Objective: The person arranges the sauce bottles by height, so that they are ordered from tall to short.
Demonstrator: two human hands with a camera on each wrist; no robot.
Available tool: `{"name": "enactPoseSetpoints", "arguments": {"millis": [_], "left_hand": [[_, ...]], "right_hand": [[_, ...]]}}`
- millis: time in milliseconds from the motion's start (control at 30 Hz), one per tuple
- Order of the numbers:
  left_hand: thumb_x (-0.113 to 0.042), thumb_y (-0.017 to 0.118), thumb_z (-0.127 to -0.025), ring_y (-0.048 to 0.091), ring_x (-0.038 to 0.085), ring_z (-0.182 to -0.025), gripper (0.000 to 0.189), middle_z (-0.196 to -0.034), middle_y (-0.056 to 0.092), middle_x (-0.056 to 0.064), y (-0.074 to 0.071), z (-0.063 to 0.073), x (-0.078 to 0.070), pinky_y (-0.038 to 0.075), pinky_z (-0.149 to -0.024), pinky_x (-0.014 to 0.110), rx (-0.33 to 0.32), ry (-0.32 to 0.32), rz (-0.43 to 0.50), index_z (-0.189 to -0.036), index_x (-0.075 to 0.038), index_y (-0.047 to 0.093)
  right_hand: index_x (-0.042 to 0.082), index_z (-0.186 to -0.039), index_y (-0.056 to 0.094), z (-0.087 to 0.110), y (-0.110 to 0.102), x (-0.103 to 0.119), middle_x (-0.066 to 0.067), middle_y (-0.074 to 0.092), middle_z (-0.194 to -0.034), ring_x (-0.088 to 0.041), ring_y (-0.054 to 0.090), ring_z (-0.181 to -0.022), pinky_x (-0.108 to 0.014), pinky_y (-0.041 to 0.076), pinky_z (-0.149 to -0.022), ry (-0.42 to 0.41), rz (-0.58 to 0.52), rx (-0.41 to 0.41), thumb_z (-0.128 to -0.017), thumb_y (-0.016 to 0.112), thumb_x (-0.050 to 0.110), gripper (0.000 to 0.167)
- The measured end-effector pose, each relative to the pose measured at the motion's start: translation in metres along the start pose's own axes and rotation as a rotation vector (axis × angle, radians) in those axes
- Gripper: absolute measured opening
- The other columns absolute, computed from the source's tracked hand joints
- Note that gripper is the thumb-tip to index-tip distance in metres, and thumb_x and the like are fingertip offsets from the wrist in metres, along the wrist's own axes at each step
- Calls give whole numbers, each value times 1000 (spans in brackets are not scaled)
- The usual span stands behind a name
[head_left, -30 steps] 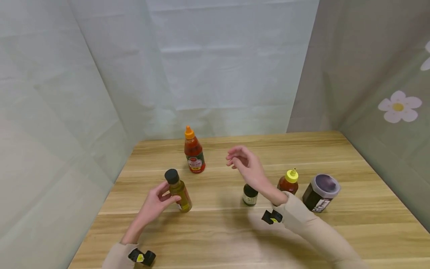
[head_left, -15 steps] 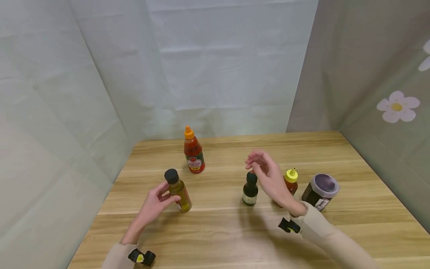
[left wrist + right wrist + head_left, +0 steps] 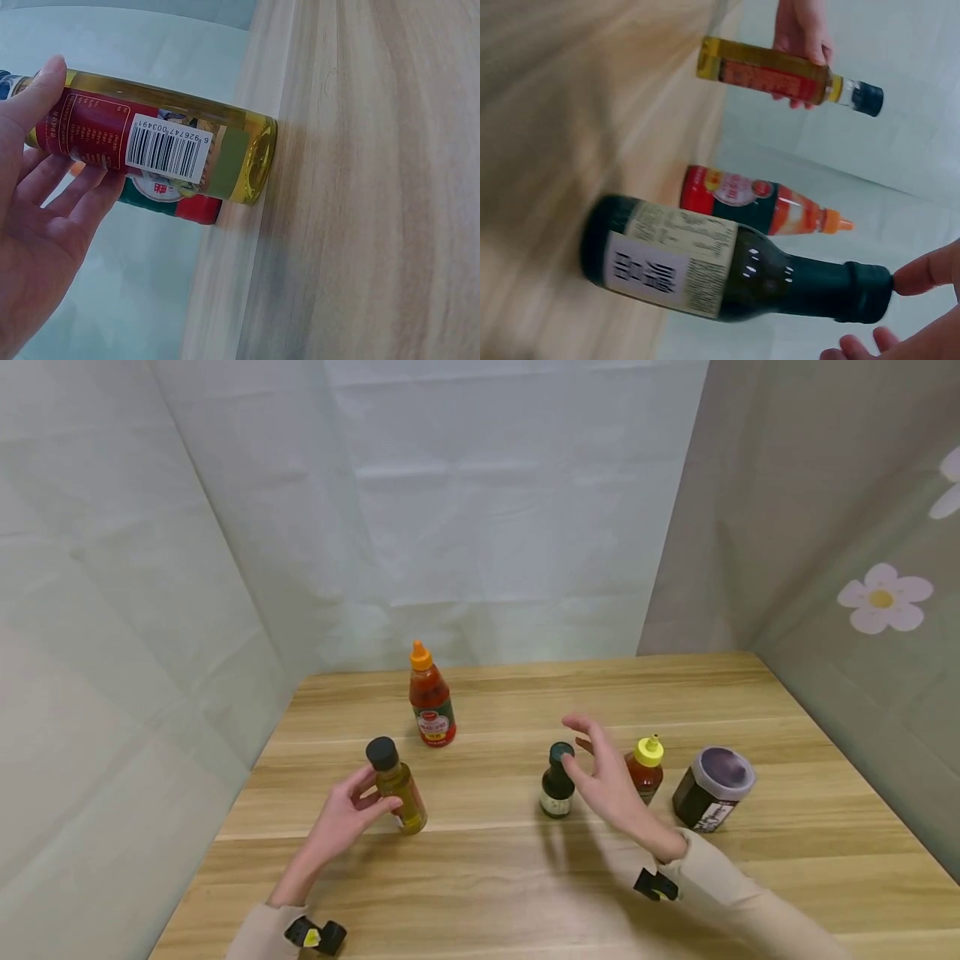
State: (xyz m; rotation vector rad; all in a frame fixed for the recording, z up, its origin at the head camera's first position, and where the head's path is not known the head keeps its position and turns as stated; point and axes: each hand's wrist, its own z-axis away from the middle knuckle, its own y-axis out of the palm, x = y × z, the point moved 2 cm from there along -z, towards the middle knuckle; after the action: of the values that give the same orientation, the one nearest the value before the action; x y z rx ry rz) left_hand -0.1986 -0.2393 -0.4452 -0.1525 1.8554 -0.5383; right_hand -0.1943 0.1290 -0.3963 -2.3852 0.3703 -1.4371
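My left hand (image 3: 348,814) pinches a clear bottle of yellow oil (image 3: 405,802) with a dark cap, thumb on one side and fingers on the other. The left wrist view shows its red label and barcode, the base at the wood surface. My right hand (image 3: 611,785) is beside a small dark green bottle (image 3: 557,797), which stands upright under a dark green cap (image 3: 871,292). One fingertip is at the cap's edge; whether it touches cannot be made out. The other right fingers are spread apart from the bottle.
A red chili sauce bottle (image 3: 432,714) with an orange nozzle stands behind the oil. Behind my right hand is a yellow-capped squeeze bottle (image 3: 645,768), partly hidden. A dark jar (image 3: 712,789) with a pale lid stands at the right. Cloth walls (image 3: 510,527) bound the wooden table (image 3: 465,893).
My right hand has come rightward and down from mid-table to the dark green bottle, and its fingers have spread. The left hand and the oil bottle look unmoved.
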Motion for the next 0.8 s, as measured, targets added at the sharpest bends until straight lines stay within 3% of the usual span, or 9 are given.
{"name": "enactPoseSetpoints", "arguments": {"millis": [367,500,800], "left_hand": [[-11,71,-87,50,-14,-114,59,-135,55,23,0,-2,-1,53,-96,38,-2,-18,-1,-139,-5,47],[-12,71,-87,49,-15,-115,59,-135,55,23,0,-2,-2,52,-97,40,-4,-28,-10,-140,-5,46],[-13,72,-87,47,-17,-114,59,-135,56,23,-2,-2,-3,51,-97,48,-9,-41,-42,-140,-5,46]], "right_hand": [[-2,-136,43,6,6,-14,-24,48,-137,-39,47,-129,-54,40,-110,139,-97,115,-95,61,10,47],[-3,-135,44,7,8,-18,-24,51,-133,-40,50,-127,-53,41,-109,186,-73,162,-92,63,5,47],[-4,-135,47,10,9,-27,-23,56,-130,-41,53,-123,-53,45,-106,192,14,263,-89,66,2,50]]}}
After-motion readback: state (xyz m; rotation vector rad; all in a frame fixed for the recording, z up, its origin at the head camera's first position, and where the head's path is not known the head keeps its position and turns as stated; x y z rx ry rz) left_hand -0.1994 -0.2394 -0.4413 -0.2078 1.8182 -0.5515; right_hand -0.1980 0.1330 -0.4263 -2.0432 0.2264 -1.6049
